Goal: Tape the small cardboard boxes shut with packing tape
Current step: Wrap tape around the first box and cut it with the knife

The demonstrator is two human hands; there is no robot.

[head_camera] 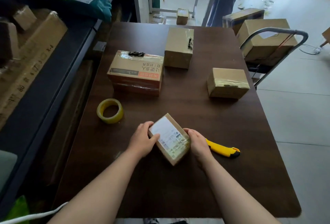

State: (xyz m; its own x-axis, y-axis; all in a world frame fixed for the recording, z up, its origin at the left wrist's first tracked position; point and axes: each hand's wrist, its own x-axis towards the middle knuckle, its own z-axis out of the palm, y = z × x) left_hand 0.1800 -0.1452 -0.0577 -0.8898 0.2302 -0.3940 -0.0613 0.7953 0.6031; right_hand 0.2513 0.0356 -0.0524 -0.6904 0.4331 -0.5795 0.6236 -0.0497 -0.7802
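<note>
Your left grip (pixel 143 140) and right grip (pixel 197 142) are both clamped on the small labelled box (pixel 169 137), one at each side, with the left thumb lying over the white label. The box is turned diagonally, in the near half of the tabletop (pixel 178 188), midway between its left and right edges. The tape roll (pixel 110 111) lies near the left edge. The yellow knife (pixel 223 149) lies just beside your right grip. In the far half stand the printed box (pixel 135 73), the tall box (pixel 178 48) near the far edge, and the low box (pixel 227 82) near the right edge.
</note>
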